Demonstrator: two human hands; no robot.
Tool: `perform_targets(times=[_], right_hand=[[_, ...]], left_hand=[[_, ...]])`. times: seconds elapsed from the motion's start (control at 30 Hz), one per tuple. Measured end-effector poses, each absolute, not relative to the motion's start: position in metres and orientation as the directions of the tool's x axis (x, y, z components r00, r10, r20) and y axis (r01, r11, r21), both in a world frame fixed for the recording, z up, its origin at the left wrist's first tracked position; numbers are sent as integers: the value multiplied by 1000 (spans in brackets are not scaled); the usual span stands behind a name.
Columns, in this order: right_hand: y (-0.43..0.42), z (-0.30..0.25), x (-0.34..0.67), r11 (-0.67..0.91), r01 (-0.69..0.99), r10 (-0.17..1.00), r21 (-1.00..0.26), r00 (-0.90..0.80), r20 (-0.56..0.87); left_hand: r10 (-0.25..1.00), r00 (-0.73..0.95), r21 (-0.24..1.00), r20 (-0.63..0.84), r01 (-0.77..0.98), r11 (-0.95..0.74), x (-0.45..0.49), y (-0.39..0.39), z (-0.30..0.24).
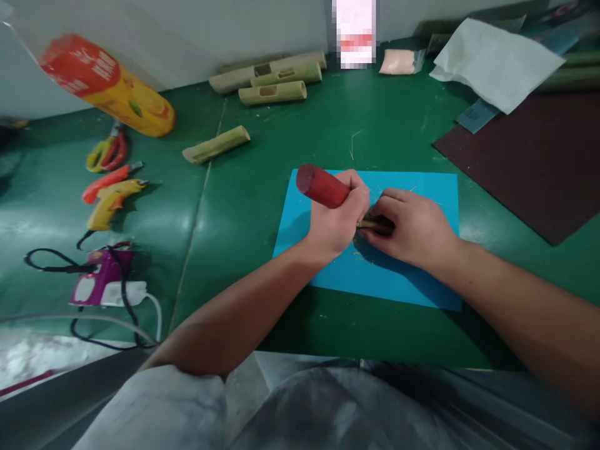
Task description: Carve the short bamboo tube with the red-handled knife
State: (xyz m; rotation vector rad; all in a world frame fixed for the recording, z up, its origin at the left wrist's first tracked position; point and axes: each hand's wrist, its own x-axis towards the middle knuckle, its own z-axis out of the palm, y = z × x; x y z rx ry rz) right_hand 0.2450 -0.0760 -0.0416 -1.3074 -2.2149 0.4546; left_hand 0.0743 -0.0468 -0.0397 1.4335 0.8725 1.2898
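My left hand (337, 219) is closed round the thick red handle (323, 185) of a tool, whose working end is hidden behind my fingers. The handle tilts up to the left. Close beside it, my right hand (412, 225) grips a short piece of bamboo (370, 223), mostly covered by the fingers. The two hands nearly meet over a blue sheet (398, 284). Thin shavings are scattered on the sheet around them.
Several cut bamboo tubes (274, 92) lie along the wall, another tube (218, 145) nearer. At left are an orange drink bottle (112, 84), scissors (107, 153), a yellow glue gun (112, 203) and a purple power adapter (105, 275) with cables. A dark brown board (534, 169) lies right.
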Motion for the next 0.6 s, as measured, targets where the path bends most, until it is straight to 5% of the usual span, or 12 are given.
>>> perform_targets(times=[0.47,0.6], right_hand=[[-73,-47,247,509,667,860,-544,-424,285],[-73,-46,247,495,676,868,-546,-407,283]], left_hand=[[939,271,965,212,-213,-156,77,-44,-32],[941,124,931,314,-234,-280,81,-42,-36]])
